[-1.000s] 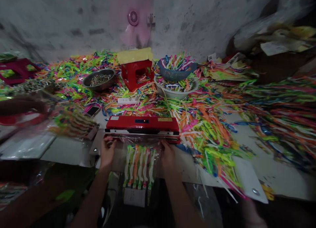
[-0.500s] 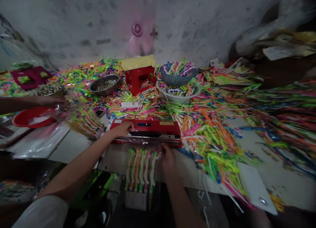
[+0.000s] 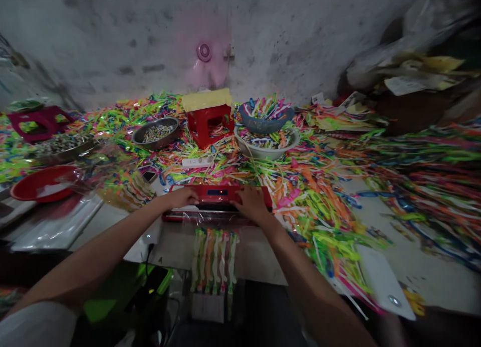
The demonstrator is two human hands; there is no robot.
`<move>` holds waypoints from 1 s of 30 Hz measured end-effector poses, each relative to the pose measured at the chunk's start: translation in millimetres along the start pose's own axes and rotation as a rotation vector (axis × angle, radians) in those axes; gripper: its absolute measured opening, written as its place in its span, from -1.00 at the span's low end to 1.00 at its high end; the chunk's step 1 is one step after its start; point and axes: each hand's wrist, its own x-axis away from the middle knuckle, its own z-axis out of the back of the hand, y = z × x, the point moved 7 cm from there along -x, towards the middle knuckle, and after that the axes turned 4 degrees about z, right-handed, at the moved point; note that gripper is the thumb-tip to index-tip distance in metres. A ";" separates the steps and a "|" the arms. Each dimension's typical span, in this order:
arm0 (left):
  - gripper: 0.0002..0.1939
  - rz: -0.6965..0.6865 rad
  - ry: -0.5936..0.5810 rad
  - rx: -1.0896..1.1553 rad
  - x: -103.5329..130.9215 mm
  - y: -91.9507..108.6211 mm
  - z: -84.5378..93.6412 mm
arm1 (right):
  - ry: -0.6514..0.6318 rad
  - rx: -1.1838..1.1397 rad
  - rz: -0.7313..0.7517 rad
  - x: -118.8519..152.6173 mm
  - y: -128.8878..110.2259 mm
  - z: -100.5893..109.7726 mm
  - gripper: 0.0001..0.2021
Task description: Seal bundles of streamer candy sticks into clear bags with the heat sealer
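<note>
A long red bag sealer (image 3: 203,190) with a small lit display lies across the table in front of me. My left hand (image 3: 184,197) rests on its left part, fingers bent over the top bar. On the right part, my right hand (image 3: 250,202) presses down with curled fingers. The mouth of a clear plastic bag (image 3: 215,262) sits under the bar. Its body hangs over the table's front edge, showing a row of colourful strips and a pale card at the bottom. Neither hand touches the hanging part.
Loose colourful strips (image 3: 315,186) cover much of the table. Behind the sealer stand a red stool (image 3: 203,129), a metal bowl (image 3: 156,144) and stacked basins (image 3: 268,151). Filled bags (image 3: 131,189), flat plastic bags (image 3: 63,224) and a red dish (image 3: 41,184) lie to the left.
My right hand has moved up from the bag's edge onto the sealer. My left hand stays on the sealer. Another person's arm at the left has gone from view.
</note>
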 end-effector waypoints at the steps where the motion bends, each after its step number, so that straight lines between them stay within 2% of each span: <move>1: -0.90 -0.043 0.024 -0.064 2.1 4.9 2.1 | -0.116 0.061 0.029 -12.7 -3.2 -4.3 -0.78; 2: -0.91 -0.095 0.070 -0.121 4.9 10.5 4.5 | -0.203 0.099 0.046 -22.3 -4.5 -7.8 -0.84; 4: -0.89 -0.186 0.175 -0.190 12.5 19.4 6.9 | -0.285 0.124 0.058 -32.9 -3.5 -10.9 -0.91; 7: -0.85 -0.232 0.283 -0.219 25.7 22.1 0.0 | -0.284 0.097 0.070 -30.4 -2.4 -9.4 -0.88; 12: -0.80 -0.275 0.473 -0.277 53.0 14.2 -20.1 | -0.214 0.082 0.132 4.9 -16.7 -8.8 -0.73; 14: -0.72 -0.289 0.447 -0.369 61.3 7.6 -34.8 | -0.204 0.103 0.172 22.7 -23.7 -15.7 -0.71; 17: -0.59 -0.299 0.312 -0.502 68.9 -6.2 -61.2 | -0.201 0.142 0.222 46.3 -28.2 -35.9 -0.58; 20: -0.55 -0.229 0.265 -0.558 72.2 -22.7 -77.1 | -0.142 0.169 0.246 62.2 -26.4 -58.4 -0.50; 24: -0.52 -0.139 0.246 -0.553 72.8 -35.2 -86.4 | -0.038 0.137 0.241 74.7 -20.6 -79.8 -0.54; 30: -0.50 -0.108 0.226 -0.508 76.2 -28.6 -85.2 | 0.092 0.118 0.263 83.5 -17.6 -84.7 -0.53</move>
